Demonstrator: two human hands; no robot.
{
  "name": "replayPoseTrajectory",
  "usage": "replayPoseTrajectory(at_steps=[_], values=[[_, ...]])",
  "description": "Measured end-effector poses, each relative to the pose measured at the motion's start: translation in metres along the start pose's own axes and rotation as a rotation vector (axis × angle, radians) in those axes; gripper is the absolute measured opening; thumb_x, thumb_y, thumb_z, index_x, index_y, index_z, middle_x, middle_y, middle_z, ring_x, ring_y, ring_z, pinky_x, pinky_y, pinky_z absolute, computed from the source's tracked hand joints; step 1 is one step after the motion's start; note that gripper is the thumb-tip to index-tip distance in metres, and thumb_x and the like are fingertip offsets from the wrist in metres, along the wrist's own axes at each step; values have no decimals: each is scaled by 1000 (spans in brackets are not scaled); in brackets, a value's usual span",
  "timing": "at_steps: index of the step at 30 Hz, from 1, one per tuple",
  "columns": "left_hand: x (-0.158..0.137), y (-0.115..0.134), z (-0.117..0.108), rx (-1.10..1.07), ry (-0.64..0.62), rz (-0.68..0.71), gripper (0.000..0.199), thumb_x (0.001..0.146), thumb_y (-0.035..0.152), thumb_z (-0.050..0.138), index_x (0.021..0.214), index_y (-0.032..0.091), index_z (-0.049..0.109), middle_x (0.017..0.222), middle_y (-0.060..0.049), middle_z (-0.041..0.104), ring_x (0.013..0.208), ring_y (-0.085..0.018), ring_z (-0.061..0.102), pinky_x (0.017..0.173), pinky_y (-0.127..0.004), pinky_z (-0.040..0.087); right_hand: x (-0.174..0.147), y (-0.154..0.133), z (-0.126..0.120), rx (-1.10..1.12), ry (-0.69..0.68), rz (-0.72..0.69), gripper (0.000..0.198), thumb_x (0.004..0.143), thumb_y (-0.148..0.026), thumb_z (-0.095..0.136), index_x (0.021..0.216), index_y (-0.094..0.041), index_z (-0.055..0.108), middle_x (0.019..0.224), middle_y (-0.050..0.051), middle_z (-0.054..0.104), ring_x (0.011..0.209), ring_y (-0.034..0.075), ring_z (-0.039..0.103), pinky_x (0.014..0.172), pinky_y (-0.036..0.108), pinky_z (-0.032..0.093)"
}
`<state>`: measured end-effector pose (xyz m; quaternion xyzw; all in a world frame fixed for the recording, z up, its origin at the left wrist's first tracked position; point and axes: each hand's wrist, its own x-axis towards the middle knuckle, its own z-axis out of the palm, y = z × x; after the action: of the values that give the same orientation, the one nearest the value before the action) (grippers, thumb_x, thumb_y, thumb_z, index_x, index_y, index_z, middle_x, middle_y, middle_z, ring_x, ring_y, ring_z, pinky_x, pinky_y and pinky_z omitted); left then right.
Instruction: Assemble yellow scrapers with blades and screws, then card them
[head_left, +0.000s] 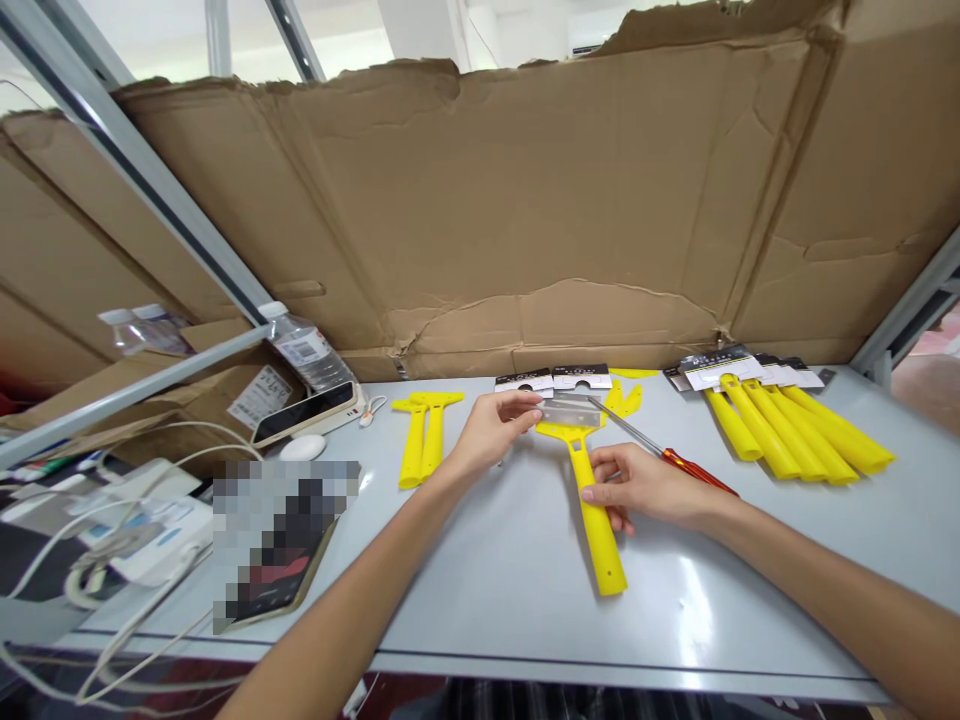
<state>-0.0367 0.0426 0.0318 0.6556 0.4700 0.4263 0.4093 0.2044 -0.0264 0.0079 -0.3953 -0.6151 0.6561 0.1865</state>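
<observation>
A yellow scraper handle (602, 550) lies at a slant in front of me, with its wide head pointing away. My right hand (637, 485) is closed round its upper shaft. Across the head sits a flat metal blade (571, 411), and my left hand (491, 432) pinches its left end between thumb and fingers. A screwdriver (686, 465) with a red handle rests just beyond my right hand, its shaft tip near the blade. Small yellow plates (621, 398) lie behind the head, beside white-and-black cards (581, 377).
Two yellow scraper handles (432, 440) lie left of my left hand. Several carded scrapers (799, 430) are fanned out at right. Phones (285, 560), cables (112, 530) and a plastic bottle (311, 350) crowd the left side. A cardboard wall (525, 200) closes off the table's back.
</observation>
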Motion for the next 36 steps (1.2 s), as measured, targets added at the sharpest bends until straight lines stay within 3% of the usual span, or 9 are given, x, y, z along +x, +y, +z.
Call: replayPoseTrajectory(at_steps=[4,9,13,16,19,23,28,32,36], values=[[0,3,-3,-37,-4,43,26,82,31,79,105,17,80,109,-10,78,99,-23,70,92,-39,57,0,1,0,4,3,-1,75,75,-72,77,107,-8,52,84,2,56,61,5,58,53,17,51],[0,14,-9,-522,79,-37,45,76,29,88,116,20,70,97,-2,71,92,-20,73,90,-42,60,1,2,-2,14,1,-10,77,71,-70,81,108,-8,53,83,2,56,60,6,58,51,16,50],[2,25,-22,-811,183,-22,61,67,14,90,122,23,65,92,3,68,82,-11,69,81,-29,58,1,0,-2,13,3,-5,80,69,-71,82,109,-8,54,84,2,57,61,6,58,53,18,51],[3,27,-27,-884,191,6,63,65,12,90,121,24,64,90,5,68,77,-9,66,76,-25,55,-1,-2,0,-3,6,7,82,69,-75,80,109,-8,53,85,3,57,62,5,58,53,18,52],[3,22,-19,-785,166,23,65,64,16,92,121,24,62,89,3,71,76,-11,67,75,-26,55,-3,-4,2,-21,10,11,82,70,-77,78,106,-8,51,84,2,56,62,5,58,53,18,50],[1,13,8,-418,19,69,61,68,22,92,122,19,63,90,-3,76,83,-14,70,81,-27,54,-1,-5,4,-59,-10,-3,79,73,-77,75,104,-9,49,82,2,56,59,5,56,53,16,48],[-1,9,35,-42,-131,264,37,76,25,84,110,18,72,99,-8,78,90,-20,72,83,-32,56,1,-4,5,-96,-29,-14,76,77,-76,72,103,-9,48,79,1,56,59,4,54,51,14,45],[5,18,32,207,-194,368,22,82,29,80,103,21,77,105,-6,80,98,-22,72,88,-33,53,0,-3,5,-101,-63,-30,76,78,-76,73,105,-8,51,82,2,57,61,3,54,52,13,45],[24,29,24,206,-391,313,18,79,30,81,94,20,79,99,-6,80,93,-21,73,84,-32,54,-1,-2,5,-111,-100,-34,73,81,-74,71,106,-7,54,80,2,56,60,2,52,53,12,44]])
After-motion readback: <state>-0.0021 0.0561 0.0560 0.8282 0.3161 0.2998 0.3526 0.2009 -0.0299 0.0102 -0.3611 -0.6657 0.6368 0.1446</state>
